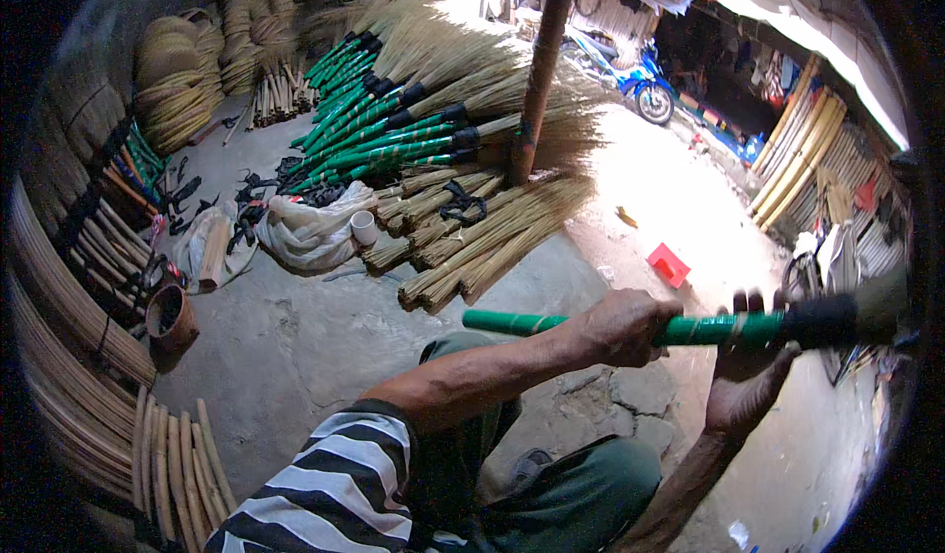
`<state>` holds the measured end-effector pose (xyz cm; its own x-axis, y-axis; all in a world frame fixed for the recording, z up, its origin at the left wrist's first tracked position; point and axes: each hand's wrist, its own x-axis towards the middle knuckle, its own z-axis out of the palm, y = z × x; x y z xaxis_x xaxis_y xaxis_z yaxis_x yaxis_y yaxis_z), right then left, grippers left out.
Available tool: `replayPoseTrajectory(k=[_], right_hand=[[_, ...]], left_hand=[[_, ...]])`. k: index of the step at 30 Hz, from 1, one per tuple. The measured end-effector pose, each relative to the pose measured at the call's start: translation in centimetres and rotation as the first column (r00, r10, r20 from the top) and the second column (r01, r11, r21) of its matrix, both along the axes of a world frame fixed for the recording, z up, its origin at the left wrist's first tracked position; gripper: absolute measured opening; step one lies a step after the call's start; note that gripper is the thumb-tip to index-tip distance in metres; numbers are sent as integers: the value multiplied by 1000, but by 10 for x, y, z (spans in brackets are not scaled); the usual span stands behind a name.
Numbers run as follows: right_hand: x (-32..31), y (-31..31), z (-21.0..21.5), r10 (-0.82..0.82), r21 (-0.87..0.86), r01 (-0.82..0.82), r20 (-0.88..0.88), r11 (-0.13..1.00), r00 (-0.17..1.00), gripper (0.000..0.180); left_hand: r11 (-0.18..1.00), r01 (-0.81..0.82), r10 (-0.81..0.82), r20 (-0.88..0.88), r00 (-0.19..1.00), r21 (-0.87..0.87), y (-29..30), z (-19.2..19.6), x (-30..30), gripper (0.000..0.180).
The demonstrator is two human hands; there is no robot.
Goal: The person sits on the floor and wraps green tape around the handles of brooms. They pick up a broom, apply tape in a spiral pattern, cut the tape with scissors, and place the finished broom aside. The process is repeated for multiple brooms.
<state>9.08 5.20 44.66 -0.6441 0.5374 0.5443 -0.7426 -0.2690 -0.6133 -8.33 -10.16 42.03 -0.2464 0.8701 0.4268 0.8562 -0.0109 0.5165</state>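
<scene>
A green broom (714,330) is held over the floor (295,337), clamped in the left hand (625,327); near its black band (824,319) it is backed by the right hand (745,381), fingers apart. Handle smoothing or checking seems under way; a steady left grip is probably called for next.

A gray concrete floor (295,327) spreads below and to the left of the grip, stained in patches and split by cracks (610,396) just beneath it. Beyond the grip, sunlight bleaches the ground (630,169) nearly white. A rusty brown post (541,81) stands farther off, slightly left of the grip. Well to the left, a dim wall (89,36) lies in shadow. Far beyond and right of the grip, a blue motorbike (652,89) stands near a dark opening (714,46); above, a pale sheet (817,36) slants overhead, glowing with daylight.
</scene>
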Motion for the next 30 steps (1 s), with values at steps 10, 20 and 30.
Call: replayPoseTrajectory(k=[10,20,30], right_hand=[[59,40,-47,-128,-288,124,4,950,992,28],[-78,-134,66,-305,468,182,201,865,931,52],[-94,-134,40,-362,833,-533,456,-150,813,66]], left_hand=[[956,-262,293,-528,797,135,-172,6,-91,25],[829,-542,475,340,812,135,-219,-196,-17,34],[230,-972,713,688,139,-42,-376,-265,34,39]])
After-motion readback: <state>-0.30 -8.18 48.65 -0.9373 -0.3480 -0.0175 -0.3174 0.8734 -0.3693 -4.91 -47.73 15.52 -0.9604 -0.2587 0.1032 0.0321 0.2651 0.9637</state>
